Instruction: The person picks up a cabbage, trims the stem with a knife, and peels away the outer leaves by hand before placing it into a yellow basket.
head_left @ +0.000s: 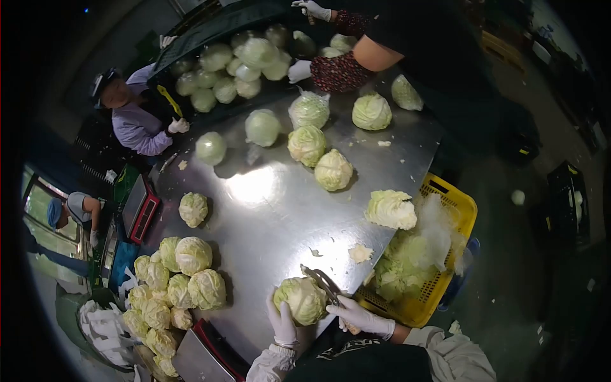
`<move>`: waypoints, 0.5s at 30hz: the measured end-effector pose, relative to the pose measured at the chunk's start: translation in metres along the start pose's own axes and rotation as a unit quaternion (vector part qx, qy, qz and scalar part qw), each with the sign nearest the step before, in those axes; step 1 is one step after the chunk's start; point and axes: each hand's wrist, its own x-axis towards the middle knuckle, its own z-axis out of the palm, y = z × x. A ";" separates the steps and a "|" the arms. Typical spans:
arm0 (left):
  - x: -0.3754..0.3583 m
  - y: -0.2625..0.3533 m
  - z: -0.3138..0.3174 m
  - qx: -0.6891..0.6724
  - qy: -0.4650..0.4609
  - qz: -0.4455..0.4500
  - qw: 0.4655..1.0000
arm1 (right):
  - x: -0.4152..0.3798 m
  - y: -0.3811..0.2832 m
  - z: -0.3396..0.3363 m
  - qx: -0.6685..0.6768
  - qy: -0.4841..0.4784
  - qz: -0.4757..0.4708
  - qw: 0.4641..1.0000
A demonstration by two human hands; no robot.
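At the near edge of the metal table [273, 223], my left hand [282, 323] cups a pale green cabbage [301, 300] from its left side. My gloved right hand [361, 317] is closed around the handle of a knife [323, 281] with a dark, curved blade. The blade lies along the upper right side of the cabbage, and the fingers of this hand sit right by the leaves. Just beyond the knife are a flat piece of cut leaf [360, 253] and some small scraps. A larger trimmed cabbage [391, 210] rests at the right table edge.
A yellow basket [468, 210] with leaves and plastic film stands at right. Several cabbages [180, 290] are heaped at left beside a scale [207, 353]. Wrapped cabbages [216, 57] fill a far bin. One co-worker [137, 118] stands far left, another person's patterned sleeve [337, 73] reaches in.
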 end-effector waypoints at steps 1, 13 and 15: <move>-0.004 0.005 0.002 -0.045 -0.003 -0.015 0.999 | 0.003 -0.005 0.010 0.009 0.018 0.002 1.000; 0.045 -0.002 -0.012 0.082 -0.143 0.020 0.986 | 0.024 -0.071 -0.043 -0.347 0.091 -0.301 0.883; 0.041 -0.017 -0.013 -0.015 -0.119 -0.015 0.993 | 0.022 -0.085 -0.057 -0.266 0.272 -0.341 0.859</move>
